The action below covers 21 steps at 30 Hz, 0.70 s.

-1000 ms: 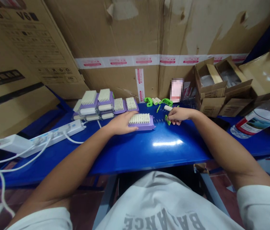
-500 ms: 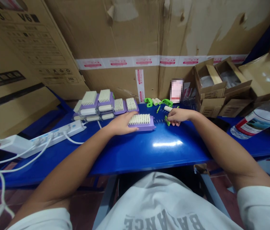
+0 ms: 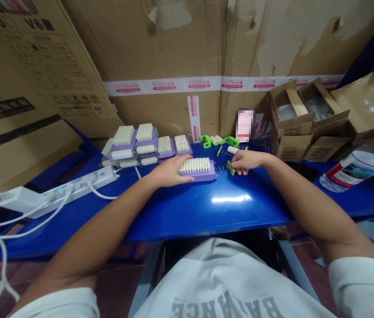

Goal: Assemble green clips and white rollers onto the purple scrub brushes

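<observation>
My left hand (image 3: 169,171) grips the left end of a purple brush head (image 3: 203,175) lying on the blue table, its cream bristles facing up. Off the brush's right end, my right hand (image 3: 245,161) is closed, with its fingertips pinching a small green plastic piece (image 3: 230,168). A thin spring (image 3: 220,168) lies between that piece and the brush; whether it is joined to either I cannot tell. Just behind my right hand are a white roller (image 3: 232,150) and a green strip (image 3: 219,150). Green curved parts (image 3: 206,141) rest farther back.
Several purple brushes (image 3: 147,132) and wrapped white rollers (image 3: 129,154) are stacked at the back left. A power strip (image 3: 81,185) with white cables lies left. Small cardboard boxes (image 3: 295,148) and a plastic bottle (image 3: 356,168) stand right. Large cardboard (image 3: 173,53) walls the back.
The brush has shifted very slightly to the right with my left hand. My right hand and the green piece have barely moved, the piece tilting a little.
</observation>
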Tool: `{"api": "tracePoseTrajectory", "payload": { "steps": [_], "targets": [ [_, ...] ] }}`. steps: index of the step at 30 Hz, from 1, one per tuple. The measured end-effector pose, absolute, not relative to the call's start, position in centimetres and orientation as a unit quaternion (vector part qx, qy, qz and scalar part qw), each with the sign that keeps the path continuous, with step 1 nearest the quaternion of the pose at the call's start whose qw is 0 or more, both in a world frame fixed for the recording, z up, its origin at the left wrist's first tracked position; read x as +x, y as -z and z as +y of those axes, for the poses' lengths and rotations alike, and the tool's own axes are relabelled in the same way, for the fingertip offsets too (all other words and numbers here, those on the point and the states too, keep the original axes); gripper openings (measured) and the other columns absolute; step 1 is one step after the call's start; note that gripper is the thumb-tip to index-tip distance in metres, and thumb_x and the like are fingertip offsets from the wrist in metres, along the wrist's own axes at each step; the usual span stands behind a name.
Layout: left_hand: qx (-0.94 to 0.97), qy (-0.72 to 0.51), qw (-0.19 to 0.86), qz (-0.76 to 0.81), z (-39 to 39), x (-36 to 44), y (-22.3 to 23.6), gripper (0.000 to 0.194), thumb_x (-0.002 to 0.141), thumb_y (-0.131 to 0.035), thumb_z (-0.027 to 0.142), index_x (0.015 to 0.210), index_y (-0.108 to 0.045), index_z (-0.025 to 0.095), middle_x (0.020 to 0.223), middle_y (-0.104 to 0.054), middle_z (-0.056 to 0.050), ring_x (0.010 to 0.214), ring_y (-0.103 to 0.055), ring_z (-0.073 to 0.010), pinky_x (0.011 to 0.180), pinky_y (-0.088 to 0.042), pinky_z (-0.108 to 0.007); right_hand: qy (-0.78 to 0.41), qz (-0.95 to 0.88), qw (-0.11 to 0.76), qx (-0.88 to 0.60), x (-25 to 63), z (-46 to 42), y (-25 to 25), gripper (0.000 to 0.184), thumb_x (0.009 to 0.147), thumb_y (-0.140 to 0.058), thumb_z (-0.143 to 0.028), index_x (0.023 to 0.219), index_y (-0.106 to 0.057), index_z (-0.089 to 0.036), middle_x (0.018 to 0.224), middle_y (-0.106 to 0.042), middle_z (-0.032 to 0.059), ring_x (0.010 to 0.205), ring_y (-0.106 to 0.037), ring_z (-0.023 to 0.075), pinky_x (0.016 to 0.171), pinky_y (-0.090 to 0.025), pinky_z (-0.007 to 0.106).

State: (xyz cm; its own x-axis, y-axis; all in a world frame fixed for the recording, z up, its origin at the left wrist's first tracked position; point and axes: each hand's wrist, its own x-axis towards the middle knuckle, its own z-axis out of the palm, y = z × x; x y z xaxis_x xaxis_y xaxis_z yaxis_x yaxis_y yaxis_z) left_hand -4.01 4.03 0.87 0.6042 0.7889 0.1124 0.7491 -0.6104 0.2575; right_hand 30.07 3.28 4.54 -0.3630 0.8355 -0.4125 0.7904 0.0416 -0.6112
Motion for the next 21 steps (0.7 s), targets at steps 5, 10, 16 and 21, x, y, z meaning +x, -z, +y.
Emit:
{"api": "tracePoseTrajectory", "payload": {
  "steps": [5,10,16,21],
  "targets": [
    [0.896,-0.11,0.09,0.42,4.0,-4.0,-0.69,0.097,0.081,-0.073,0.069,0.158,-0.046,0.018,0.164,-0.053,-0.017,0.15,-0.054,-0.0372,0.126,-0.042,-0.048,-0.399,-0.72,0.028,-0.568,29.58,2.93,-4.82,0.022,0.09,-0.063,-0.014,0.069,-0.066,-0.016,0.063,-0.069,0.0012,0.049,-0.06,0.0095,0.051,-0.049,0.021],
    [0.896,-0.11,0.092,0.42,4.05,-4.02,-0.58,0.097,0.081,-0.073,0.069,0.159,-0.046,0.018,0.165,-0.052,-0.016,0.151,-0.053,-0.0376,0.127,-0.042,-0.049,-0.396,-0.722,0.027,-0.567,29.47,2.95,-4.77,0.021,0.09,-0.065,-0.016,0.07,-0.066,-0.016,0.062,-0.068,0.0008,0.05,-0.059,0.0097,0.052,-0.05,0.022],
    [0.896,-0.107,0.092,0.421,4.03,-4.03,-0.64,0.097,0.081,-0.073,0.07,0.159,-0.046,0.018,0.165,-0.052,-0.017,0.15,-0.053,-0.0373,0.126,-0.042,-0.049,-0.394,-0.727,0.03,-0.562,29.48,3.02,-4.7,0.021,0.091,-0.065,-0.016,0.069,-0.066,-0.016,0.062,-0.069,0.001,0.05,-0.06,0.0099,0.053,-0.05,0.022],
    [0.9,-0.114,0.09,0.41,3.97,-4.02,-0.74,0.095,0.081,-0.072,0.07,0.157,-0.048,0.018,0.164,-0.053,-0.017,0.15,-0.053,-0.037,0.127,-0.042,-0.048,-0.38,-0.738,0.033,-0.557,29.28,2.9,-4.73,0.026,0.091,-0.061,-0.012,0.066,-0.064,-0.016,0.062,-0.068,0.0006,0.049,-0.059,0.009,0.052,-0.048,0.021]
  ]
}}
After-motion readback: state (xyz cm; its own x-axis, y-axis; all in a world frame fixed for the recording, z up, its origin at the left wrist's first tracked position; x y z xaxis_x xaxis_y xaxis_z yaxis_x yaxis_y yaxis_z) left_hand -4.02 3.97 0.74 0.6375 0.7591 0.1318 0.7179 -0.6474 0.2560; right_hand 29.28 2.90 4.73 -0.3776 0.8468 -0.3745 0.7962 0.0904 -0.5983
